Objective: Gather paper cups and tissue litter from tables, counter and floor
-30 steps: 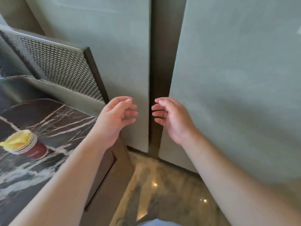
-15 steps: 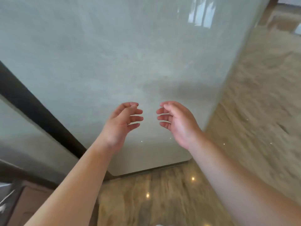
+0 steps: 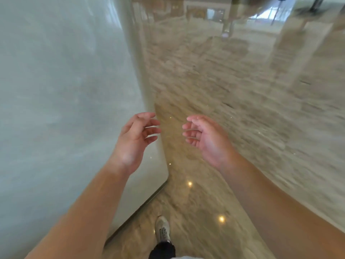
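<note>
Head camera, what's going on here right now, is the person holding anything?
No. Both hands are held out in front, empty: the left hand and the right hand have loosely curled fingers and touch nothing. The person is on foot, one light shoe on the glossy marble floor, right beside a pale grey wall panel on the left. The picture is blurred, and no paper cup or tissue shows in it, so nothing is being gathered at this moment.

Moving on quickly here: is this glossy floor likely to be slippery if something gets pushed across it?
Probably slick: the floor shows sharp light reflections, so it looks hard and polished. Anything light pushed over it would likely slide, not catch.
</note>
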Motion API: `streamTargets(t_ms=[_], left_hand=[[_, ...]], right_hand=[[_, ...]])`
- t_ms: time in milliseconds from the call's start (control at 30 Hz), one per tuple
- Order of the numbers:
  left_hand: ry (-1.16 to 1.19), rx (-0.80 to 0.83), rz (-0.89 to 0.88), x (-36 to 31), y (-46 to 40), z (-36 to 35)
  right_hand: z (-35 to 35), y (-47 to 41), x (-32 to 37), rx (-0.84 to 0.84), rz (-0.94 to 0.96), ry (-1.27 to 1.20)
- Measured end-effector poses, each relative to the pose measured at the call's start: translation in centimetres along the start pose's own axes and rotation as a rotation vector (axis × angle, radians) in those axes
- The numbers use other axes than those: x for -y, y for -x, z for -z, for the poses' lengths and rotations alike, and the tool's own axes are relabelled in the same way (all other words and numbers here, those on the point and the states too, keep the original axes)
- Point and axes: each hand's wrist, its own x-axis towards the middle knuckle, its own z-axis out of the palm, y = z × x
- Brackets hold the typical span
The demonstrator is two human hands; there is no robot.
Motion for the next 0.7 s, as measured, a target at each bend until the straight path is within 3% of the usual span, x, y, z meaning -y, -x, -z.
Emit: streamTargets(t_ms=[367,700], left_hand=[[0.060,0.341,0.082,1.8,-14.4,-9.8],[0.036,0.526,0.107,1.9,-25.6,-15.6]], right_hand=[[6.5,-7.2,4.6,-0.331,0.110,-0.019],[9.7,-14.6,8.8,-0.479,0.196,-0.001]])
